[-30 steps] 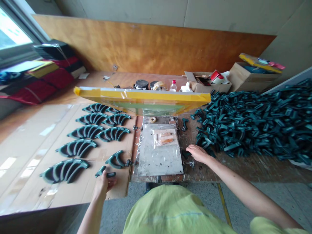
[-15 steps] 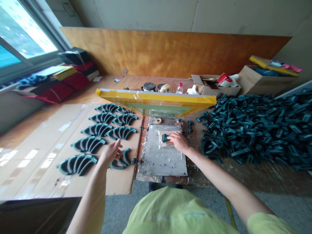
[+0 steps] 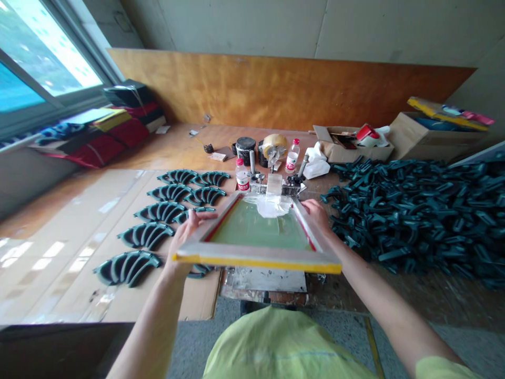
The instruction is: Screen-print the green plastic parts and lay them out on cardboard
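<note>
A screen-printing frame (image 3: 256,254) with a green mesh (image 3: 256,231) and yellow tape along its front edge lies lowered, slightly tilted, over the grey metal base plate (image 3: 268,280). White ink (image 3: 274,206) sits at the far end of the mesh. My left hand (image 3: 189,229) is closed on the frame's left rail, its fingers partly hidden. On the opposite side, my right hand (image 3: 316,215) grips the right rail, fingertips at its far part. The frame hides most of the plate and whatever lies on it.
Rows of dark green curved handles (image 3: 145,235) lie on cardboard (image 3: 79,295) at left. A large heap of similar parts (image 3: 414,216) covers the right. Behind the frame stand a clamp (image 3: 274,184), bottles (image 3: 292,156), a black jar (image 3: 246,149) and cardboard boxes (image 3: 445,137).
The frame has swung down from its raised position over the plate. My right hand has left the green part on the plate for the right rail; my left hand has moved onto the left rail.
</note>
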A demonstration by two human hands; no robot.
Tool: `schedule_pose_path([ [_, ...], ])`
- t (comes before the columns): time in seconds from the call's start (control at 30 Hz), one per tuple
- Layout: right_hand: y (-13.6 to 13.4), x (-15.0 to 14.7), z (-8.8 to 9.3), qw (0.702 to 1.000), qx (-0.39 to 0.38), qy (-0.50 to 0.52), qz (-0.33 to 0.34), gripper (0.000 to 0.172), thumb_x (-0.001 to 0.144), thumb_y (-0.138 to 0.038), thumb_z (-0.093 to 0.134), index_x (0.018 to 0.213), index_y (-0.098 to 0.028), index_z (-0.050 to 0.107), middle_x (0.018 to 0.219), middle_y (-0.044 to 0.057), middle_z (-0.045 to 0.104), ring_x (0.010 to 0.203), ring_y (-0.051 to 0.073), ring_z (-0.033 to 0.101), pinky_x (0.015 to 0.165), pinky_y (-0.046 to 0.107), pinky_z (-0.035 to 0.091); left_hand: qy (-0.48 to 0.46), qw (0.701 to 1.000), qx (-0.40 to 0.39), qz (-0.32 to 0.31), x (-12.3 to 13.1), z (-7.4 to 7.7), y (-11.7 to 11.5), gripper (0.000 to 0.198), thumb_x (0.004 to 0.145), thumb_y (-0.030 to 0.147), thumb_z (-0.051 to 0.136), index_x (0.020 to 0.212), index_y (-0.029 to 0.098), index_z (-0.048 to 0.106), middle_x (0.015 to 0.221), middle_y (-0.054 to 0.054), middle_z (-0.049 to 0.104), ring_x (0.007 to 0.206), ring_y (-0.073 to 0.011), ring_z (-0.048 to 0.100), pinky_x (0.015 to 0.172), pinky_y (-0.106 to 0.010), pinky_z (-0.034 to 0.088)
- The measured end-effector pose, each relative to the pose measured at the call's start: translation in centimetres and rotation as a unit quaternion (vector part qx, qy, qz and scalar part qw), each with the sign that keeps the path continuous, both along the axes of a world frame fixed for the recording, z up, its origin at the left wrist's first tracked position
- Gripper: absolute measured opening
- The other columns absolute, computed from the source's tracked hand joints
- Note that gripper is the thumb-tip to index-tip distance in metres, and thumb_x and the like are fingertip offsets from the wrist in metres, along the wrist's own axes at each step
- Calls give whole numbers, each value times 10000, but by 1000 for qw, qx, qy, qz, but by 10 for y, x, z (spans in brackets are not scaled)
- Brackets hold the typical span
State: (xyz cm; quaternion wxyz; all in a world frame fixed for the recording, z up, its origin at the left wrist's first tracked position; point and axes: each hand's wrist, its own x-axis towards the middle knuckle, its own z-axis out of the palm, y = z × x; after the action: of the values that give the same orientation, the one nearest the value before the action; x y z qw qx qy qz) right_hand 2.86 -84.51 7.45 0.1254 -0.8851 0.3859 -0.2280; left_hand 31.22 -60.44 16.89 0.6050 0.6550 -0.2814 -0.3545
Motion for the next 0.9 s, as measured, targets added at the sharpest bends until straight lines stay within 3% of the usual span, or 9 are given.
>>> schedule_pose_path([
  [0.1, -16, 24, 23, 999, -39, -24, 3, 406, 905, -229, 501, 1305, -168, 540, 1266, 138, 550, 1160, 256, 511, 1016, 405, 402, 59, 992, 105, -42, -9, -49, 32, 650, 745, 623, 630, 1240, 202, 606, 874, -41, 725, 672, -176, 669, 562, -239, 509],
  [0.17, -16, 51, 33, 997, -62, 9, 41, 526, 823, -206, 631, 1329, -151, 502, 1327, 148, 508, 1200, 259, 485, 1030, 384, 395, 78, 989, 124, -36, -16, -82, 39, 800, 710, 584, 688, 1392, 226, 471, 851, -25, 719, 674, -181, 672, 579, -251, 519],
  [0.27, -13, 85, 36, 989, -39, 119, 72, 456, 780, -164, 668, 1222, -135, 558, 1160, 141, 612, 1084, 252, 553, 923, 352, 448, 77, 988, 133, -14, -21, -122, 38, 870, 710, 570, 694, 1447, 215, 398, 799, -13, 704, 653, -168, 660, 588, -247, 514],
  [0.33, -9, 95, 33, 980, 2, 187, 75, 310, 798, -180, 645, 1104, -142, 609, 1001, 118, 667, 953, 237, 602, 826, 323, 466, 78, 988, 134, -8, -21, -137, 35, 854, 719, 565, 690, 1440, 200, 412, 811, -17, 704, 676, -162, 657, 608, -238, 509],
  [0.47, 11, 82, 20, 971, 10, 207, 118, 125, 824, -155, 576, 926, -157, 648, 930, 103, 683, 910, 218, 604, 785, 296, 448, 96, 986, 133, -17, -19, -146, 35, 823, 710, 577, 693, 1396, 184, 466, 853, -36, 717, 719, -173, 660, 634, -245, 507],
  [0.6, 36, 46, 19, 953, -14, 173, 248, 224, 785, -11, 498, 868, -154, 651, 883, 84, 672, 915, 196, 577, 775, 275, 435, 104, 984, 143, -18, -19, -146, 36, 788, 710, 588, 689, 1362, 187, 499, 886, -50, 723, 734, -185, 664, 634, -254, 507],
  [0.7, 37, 34, 29, 936, 4, 176, 304, 241, 753, 10, 517, 837, -172, 651, 857, 51, 669, 875, 181, 580, 735, 255, 423, 96, 985, 146, -10, -21, -146, 36, 765, 713, 581, 689, 1346, 188, 512, 857, -38, 717, 742, -182, 661, 642, -251, 508],
  [0.8, 31, 43, 32, 952, 23, 153, 264, 161, 782, -61, 563, 794, -196, 651, 820, 25, 660, 819, 173, 583, 703, 252, 416, 86, 985, 147, -5, -23, -141, 36, 725, 727, 564, 684, 1323, 181, 531, 821, -31, 710, 743, -182, 664, 642, -248, 511],
  [0.9, 39, 52, 18, 973, -15, 110, 204, 204, 806, -46, 516, 846, -176, 667, 859, 62, 663, 870, 199, 577, 756, 291, 436, 75, 986, 146, -4, -24, -135, 36, 680, 744, 539, 681, 1309, 187, 543, 815, -28, 712, 731, -174, 668, 625, -239, 514],
])
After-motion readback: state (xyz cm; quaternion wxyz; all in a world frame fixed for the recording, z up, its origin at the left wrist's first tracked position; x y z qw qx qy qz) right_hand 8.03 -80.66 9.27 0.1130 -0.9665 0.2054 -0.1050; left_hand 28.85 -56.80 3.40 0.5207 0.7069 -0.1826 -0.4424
